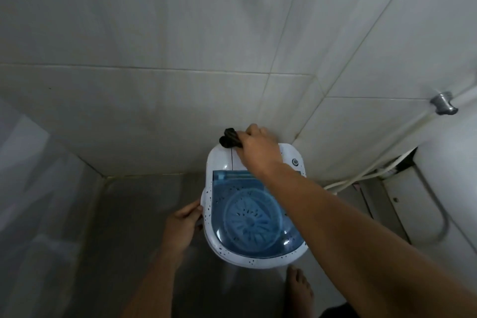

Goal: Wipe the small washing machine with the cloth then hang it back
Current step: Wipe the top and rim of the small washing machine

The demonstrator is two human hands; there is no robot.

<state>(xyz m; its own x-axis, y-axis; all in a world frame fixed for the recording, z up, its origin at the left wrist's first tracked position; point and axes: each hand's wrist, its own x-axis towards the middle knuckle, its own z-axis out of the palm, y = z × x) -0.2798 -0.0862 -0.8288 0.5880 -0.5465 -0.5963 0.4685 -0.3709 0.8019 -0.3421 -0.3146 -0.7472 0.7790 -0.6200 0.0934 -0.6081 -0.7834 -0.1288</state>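
My right hand (254, 146) clenches bunched black cloth (230, 139) on rear edge of small white, blue-lidded washing machine (251, 210); left hand (183, 224), fingers curled, steadies its side. Risk: cloth slipping behind machine.

Dim, flat bluish light; soft blur throughout, wide-angle bending at edges.

A small white washer (222, 162) with a closed translucent blue lid (247, 217) is set upright on the floor, in the corner by the tiled walls. A dark bunched cloth (229, 138) is pressed on its back edge.
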